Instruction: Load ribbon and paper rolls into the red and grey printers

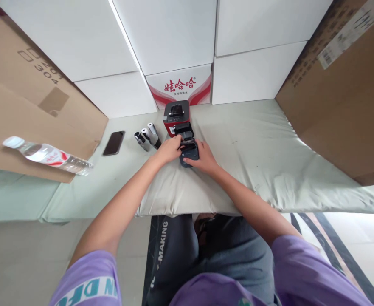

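Both hands are closing on the small dark device (188, 155) lying on the padded worktop (253, 161): the left hand (169, 149) is pinching its upper left edge, the right hand (204, 159) is cupping its right side. Its long axis is running away from the grip toward the red printer (176, 114) just beyond

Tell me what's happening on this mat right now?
A person in a purple shirt has both hands on a small dark device lying on a pale green mat. The left hand touches its top, the right hand steadies its side. Just behind stands a red and black printer-like unit. To the left lie three small rolls, a phone and a water bottle.
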`<control>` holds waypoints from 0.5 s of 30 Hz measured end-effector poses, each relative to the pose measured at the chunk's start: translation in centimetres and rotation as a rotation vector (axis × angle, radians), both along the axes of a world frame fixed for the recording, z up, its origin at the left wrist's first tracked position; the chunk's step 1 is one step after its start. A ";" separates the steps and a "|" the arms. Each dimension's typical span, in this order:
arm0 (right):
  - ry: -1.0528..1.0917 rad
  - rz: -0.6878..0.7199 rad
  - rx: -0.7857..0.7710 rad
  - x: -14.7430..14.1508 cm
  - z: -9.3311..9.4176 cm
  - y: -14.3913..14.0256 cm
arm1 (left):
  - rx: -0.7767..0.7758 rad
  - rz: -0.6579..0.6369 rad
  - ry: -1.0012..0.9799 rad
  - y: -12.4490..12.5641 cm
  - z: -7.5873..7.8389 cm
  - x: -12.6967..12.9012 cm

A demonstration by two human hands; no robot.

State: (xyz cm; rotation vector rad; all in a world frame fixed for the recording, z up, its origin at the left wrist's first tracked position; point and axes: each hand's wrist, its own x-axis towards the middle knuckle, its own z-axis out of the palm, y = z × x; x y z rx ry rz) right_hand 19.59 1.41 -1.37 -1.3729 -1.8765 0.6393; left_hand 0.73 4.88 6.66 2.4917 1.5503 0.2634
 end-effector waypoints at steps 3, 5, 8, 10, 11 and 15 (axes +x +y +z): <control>0.000 0.001 0.002 0.0 0.0 0.0 | -0.016 0.027 -0.246 0.4 -1.4 -0.6; -0.007 0.001 0.007 0.0 0.0 0.0 | -0.032 0.068 -0.387 0.7 -2.5 -0.8; -0.018 -0.004 0.010 -0.1 0.1 0.0 | -0.041 0.100 -0.567 1.0 -4.1 -1.0; -0.018 -0.014 0.006 -0.1 0.1 0.0 | -0.060 0.105 -0.692 1.2 -5.0 -0.9; -0.017 -0.018 0.001 -0.1 0.2 -0.1 | -0.070 0.114 -0.759 1.4 -5.2 -0.8; 0.001 -0.002 -0.010 0.1 0.4 -0.2 | 0.004 0.284 -1.071 2.2 -4.4 -0.2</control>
